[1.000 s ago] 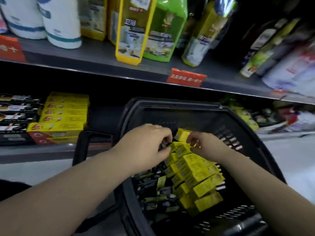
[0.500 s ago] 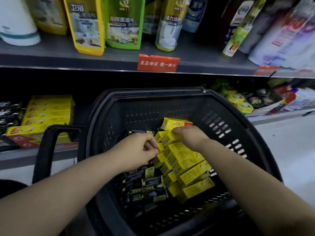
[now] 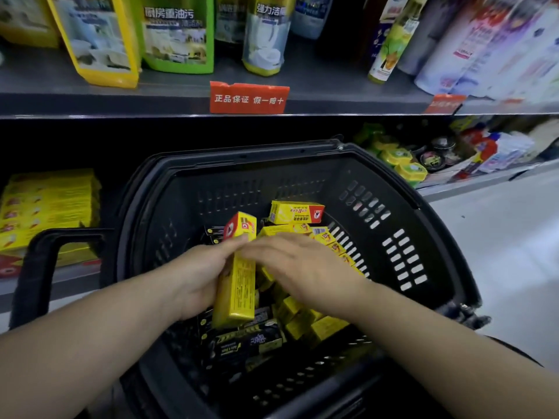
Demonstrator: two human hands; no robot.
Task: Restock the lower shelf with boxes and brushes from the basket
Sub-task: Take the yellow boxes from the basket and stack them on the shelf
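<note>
While both of your forearms reach down into the black basket (image 3: 402, 189), your left hand (image 3: 196, 279) grips one long yellow box (image 3: 237, 279) along its side, fingers curled round it, thumb near the top. That box stands tilted, nearly on end, its red-and-white end panel pointing up and away from you, its lower end over the dark packs (image 3: 248, 343) at the bottom of the basket.

Your right hand (image 3: 302, 267) lies palm down over the pile of yellow boxes (image 3: 314, 325), fingers stretched and loosely spread toward the held box. It is blurred; fingertips come up against the box's upper part, but you cannot tell from this view whether they press it or only brush it. No curl round anything is visible.

One more yellow box (image 3: 296, 212) lies flat at the far end of the pile, well clear of both hands. Other boxes of the same kind fan out beside the right wrist, toward the slotted right wall.

The basket handle (image 3: 39, 267) sticks out to the left, in front of the lower shelf (image 3: 69, 282). On that shelf, left of the basket, sits a stack of yellow boxes (image 3: 48, 207), laid flat. Further right on the same level are round yellow-lidded tubs (image 3: 399, 155) and mixed packets, blurred.

On the upper shelf (image 3: 169, 98) stand cleaner pouches (image 3: 178, 34) and bottles (image 3: 390, 40). A red tag (image 3: 248, 97) with white characters hangs on its front edge.
</note>
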